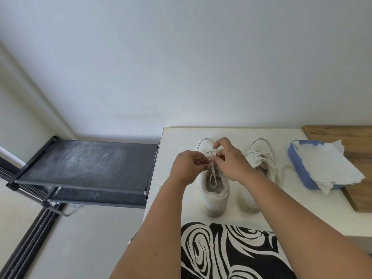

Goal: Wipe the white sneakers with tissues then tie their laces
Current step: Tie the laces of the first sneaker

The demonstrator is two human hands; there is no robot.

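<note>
Two white sneakers stand side by side on a white table (177, 210), toes pointing away from me. Over the left sneaker (216, 198) both hands meet at its lace (212, 178). My left hand (186, 168) pinches one lace strand between thumb and fingers. My right hand (229, 158) pinches the other strand, its index finger curled up above the toe. A lace loop hangs down into the shoe opening. The right sneaker (261, 158) sits partly behind my right forearm, its laces loose, one end trailing on the table toward a blue tissue box.
A blue tissue box (300, 170) with crumpled white tissues (334, 166) on top lies at the right, partly on a wooden board (358, 141). A black shoe rack (86, 164) stands left of the table. Black-and-white patterned fabric (227, 252) lies at the table's near edge.
</note>
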